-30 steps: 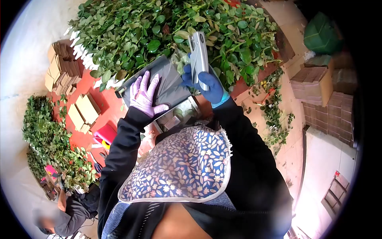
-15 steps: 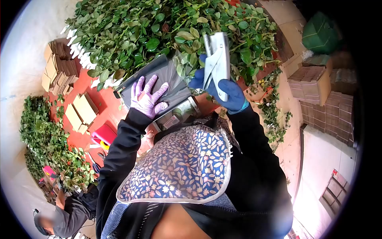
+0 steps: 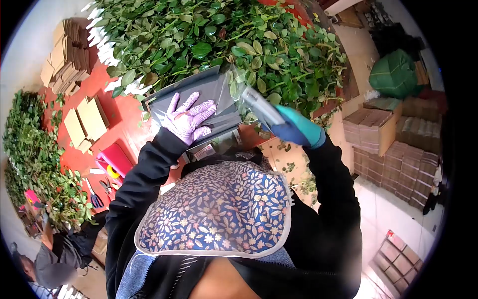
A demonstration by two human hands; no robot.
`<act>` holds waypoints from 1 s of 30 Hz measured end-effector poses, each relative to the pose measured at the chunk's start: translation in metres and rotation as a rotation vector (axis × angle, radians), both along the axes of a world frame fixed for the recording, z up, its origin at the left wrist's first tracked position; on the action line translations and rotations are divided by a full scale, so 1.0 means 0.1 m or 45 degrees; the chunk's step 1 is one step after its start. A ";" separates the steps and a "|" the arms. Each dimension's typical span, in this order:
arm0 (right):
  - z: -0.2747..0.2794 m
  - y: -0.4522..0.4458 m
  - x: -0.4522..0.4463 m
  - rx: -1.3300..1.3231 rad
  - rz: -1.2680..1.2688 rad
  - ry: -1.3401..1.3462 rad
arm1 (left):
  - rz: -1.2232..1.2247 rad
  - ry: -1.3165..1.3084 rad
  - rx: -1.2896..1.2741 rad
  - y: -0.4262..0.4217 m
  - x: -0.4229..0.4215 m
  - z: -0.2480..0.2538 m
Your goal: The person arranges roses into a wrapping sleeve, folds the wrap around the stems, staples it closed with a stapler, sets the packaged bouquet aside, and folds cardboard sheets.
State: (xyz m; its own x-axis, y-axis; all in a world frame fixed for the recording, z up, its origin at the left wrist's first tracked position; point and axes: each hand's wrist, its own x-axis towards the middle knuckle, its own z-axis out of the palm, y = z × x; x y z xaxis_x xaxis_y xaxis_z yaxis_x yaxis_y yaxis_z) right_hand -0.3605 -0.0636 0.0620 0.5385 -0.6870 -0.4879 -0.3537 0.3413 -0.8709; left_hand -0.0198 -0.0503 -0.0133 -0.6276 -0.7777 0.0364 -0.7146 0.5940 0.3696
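Note:
My left hand, in a thin purple glove, lies flat with fingers spread on clear plastic film. Under the film is a dark grey, shallow tray. My right hand, gloved in blue with a teal cuff, is wrapped round a silver plier stapler. Tilted and smeared by motion, the stapler points up and left, its head close to the right edge of the film. I cannot make out whether it touches the film. The right fingers are partly hidden behind the stapler.
Leafy green stems are heaped beyond the tray on the red table. Folded cardboard, a pink object and scissors lie leftward. Another person is at lower left. Cardboard stacks stand at right.
The stapler has gone from nearly upright to tilted left, and the right hand has turned, showing its teal back. The left hand stays on the film. The whole view has shifted slightly.

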 end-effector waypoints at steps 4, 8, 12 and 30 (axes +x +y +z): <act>0.02 -0.05 0.00 -0.763 0.425 0.550 | 0.044 0.021 0.002 0.02 -0.03 -0.01; 0.16 -0.19 0.04 -0.510 0.516 0.627 | 0.053 0.067 0.021 0.04 -0.04 0.03; 0.15 -0.22 -0.03 -0.524 0.526 0.596 | 0.047 0.096 0.020 0.05 -0.03 0.07; 0.31 -0.88 0.35 0.067 0.952 0.424 | 0.044 0.111 0.013 0.10 -0.01 0.14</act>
State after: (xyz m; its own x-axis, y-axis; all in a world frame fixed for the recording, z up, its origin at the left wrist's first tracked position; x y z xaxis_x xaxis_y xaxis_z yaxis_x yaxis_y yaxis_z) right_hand -0.3254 -0.1518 0.0934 0.6665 -0.1753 -0.7246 -0.7410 -0.0495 -0.6697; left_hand -0.0203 -0.0401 0.0008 -0.5953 -0.7993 0.0818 -0.6995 0.5656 0.4368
